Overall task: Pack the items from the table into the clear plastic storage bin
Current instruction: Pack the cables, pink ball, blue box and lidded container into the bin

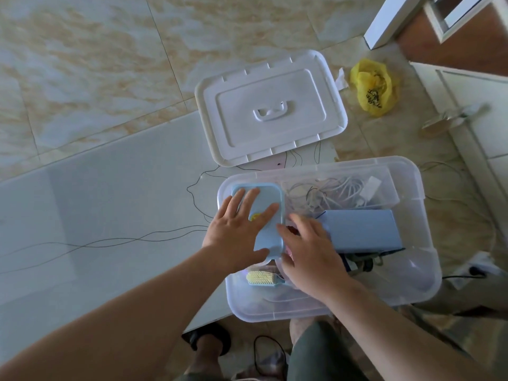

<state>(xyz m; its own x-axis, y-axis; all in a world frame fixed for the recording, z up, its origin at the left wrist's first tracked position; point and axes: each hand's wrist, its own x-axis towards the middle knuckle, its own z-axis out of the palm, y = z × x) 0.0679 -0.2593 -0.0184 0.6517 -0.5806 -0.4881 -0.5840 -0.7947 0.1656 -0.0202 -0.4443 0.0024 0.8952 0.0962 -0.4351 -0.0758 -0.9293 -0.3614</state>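
Note:
The clear plastic storage bin (417, 177) stands at the table's right end, overhanging its edge. Inside lie a light blue lidded box (270, 196) at the left, a smaller clear tub of tangled white cables (338, 191) at the back, a blue rectangular box (362, 229) and a pale comb-like brush (262, 278) near the front. My left hand (239, 229) presses flat on the light blue box with fingers spread. My right hand (310, 251) rests beside it with straight fingers touching the light blue box's right edge, covering things beneath.
The bin's white lid (270, 105) lies on the table's far right corner. Thin dark wires (137, 239) trail across the white table (110, 193). On the tiled floor sit a yellow plastic bag (373, 86), loose cables and a power strip (472, 270). My feet are below.

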